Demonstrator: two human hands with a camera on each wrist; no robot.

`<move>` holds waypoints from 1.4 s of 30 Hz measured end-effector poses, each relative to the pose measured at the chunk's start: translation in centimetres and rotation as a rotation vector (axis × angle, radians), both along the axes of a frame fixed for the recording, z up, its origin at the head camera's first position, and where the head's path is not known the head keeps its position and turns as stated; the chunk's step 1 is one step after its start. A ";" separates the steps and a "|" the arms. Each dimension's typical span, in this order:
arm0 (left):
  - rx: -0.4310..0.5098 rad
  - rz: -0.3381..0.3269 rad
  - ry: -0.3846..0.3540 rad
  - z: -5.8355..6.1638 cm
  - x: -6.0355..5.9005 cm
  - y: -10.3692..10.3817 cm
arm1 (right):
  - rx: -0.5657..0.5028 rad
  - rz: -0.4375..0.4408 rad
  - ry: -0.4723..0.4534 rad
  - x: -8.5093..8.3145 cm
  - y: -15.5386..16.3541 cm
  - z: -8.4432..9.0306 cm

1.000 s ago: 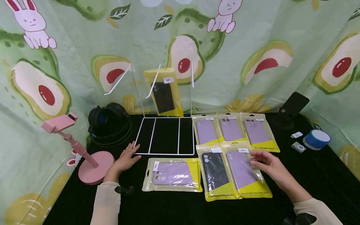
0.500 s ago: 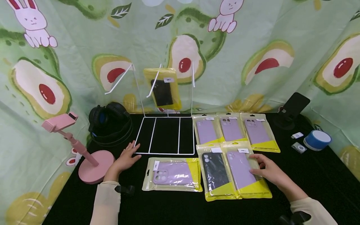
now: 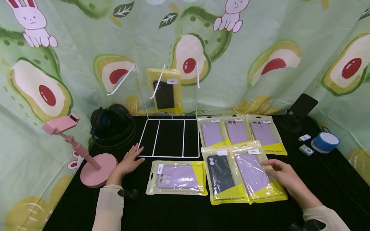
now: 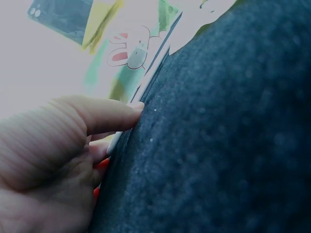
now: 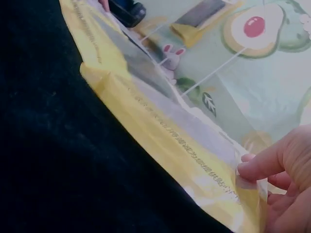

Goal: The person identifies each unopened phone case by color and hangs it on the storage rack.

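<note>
The right hand (image 3: 284, 178) is pinching the right edge of a lilac case pack (image 3: 258, 173), thumb and fingers curling onto the packet; the right wrist view is showing that edge lifting off the black cloth (image 3: 318, 179) while the far side is lying down. This pack is sitting toward the front right of the cloth, its left edge overlapping a black case pack (image 3: 223, 176) just beside it. A second lilac pack (image 3: 177, 178) is lying sideways near the front, left of the black one. Three more lilac packs (image 3: 238, 132) are lying in a row behind them, toward the back edge.

The left hand (image 3: 129, 163) is resting flat on the cloth with fingers spread and relaxed, gripping nothing, its fingertips (image 4: 131, 109) touching the front left corner of the white wire rack (image 3: 170, 138). A black-case pack (image 3: 165, 93) is hanging on the rack's upright hooks at the back. Headphones (image 3: 112, 125) are lying near the back left corner, a pink phone stand (image 3: 86, 160) is standing at the left edge, and a blue speaker (image 3: 326, 142) is sitting near the right edge.
</note>
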State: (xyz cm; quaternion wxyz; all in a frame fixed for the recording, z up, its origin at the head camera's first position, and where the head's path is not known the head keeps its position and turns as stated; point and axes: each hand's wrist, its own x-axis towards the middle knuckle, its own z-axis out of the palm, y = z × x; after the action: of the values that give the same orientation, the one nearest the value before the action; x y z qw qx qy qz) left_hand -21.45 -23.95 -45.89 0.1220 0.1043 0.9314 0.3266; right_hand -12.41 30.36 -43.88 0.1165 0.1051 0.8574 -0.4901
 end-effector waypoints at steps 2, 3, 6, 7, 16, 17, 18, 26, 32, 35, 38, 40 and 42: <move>0.000 0.000 -0.004 0.1 0.0 0.0 | -0.055 -0.015 0.002 0.1 0.2 0.3; 0.000 -0.001 -0.007 0.1 0.0 0.0 | -0.092 -0.022 0.006 0.1 0.2 0.5; -0.004 0.000 -0.013 0.2 0.0 0.0 | -0.175 -0.026 0.053 0.1 0.1 1.5; -0.004 0.001 -0.015 0.2 0.0 0.0 | -0.188 -0.021 0.078 0.0 0.0 2.0; -0.009 -0.006 -0.005 -0.1 -0.2 -0.2 | -0.335 0.081 0.379 -1.5 -1.8 8.0; -0.009 -0.007 -0.001 -0.1 -0.2 -0.2 | -0.376 0.097 0.411 -1.7 -2.0 8.6; -0.008 -0.009 0.002 -0.1 -0.3 -0.2 | -0.423 0.114 0.440 -1.9 -2.3 9.2; -0.011 -0.001 -0.002 -0.5 -0.3 -0.3 | -0.604 0.252 0.593 -3.6 -6.0 12.9; 0.004 -0.004 0.012 -0.3 -0.2 -0.2 | -0.646 0.345 0.635 -4.5 -9.1 14.5; 0.004 -0.007 0.022 0.0 0.0 -0.1 | -0.664 0.362 0.635 -5.0 -10.2 14.9; -0.005 -0.007 0.021 0.1 0.1 0.0 | -0.671 0.352 0.616 -5.5 -10.8 14.9; -0.006 -0.007 0.021 0.1 0.1 0.0 | -0.688 0.337 0.587 -5.9 -11.0 14.8; -0.002 -0.008 0.021 0.1 0.1 0.0 | -0.709 0.315 0.554 -6.4 -11.0 14.6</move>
State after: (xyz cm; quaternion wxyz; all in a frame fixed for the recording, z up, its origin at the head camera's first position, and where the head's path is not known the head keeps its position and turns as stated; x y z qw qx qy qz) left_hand -21.32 -23.90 -45.76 0.1135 0.1114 0.9327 0.3238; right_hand -18.77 19.37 -29.24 -0.0148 -0.2069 0.6415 -0.7385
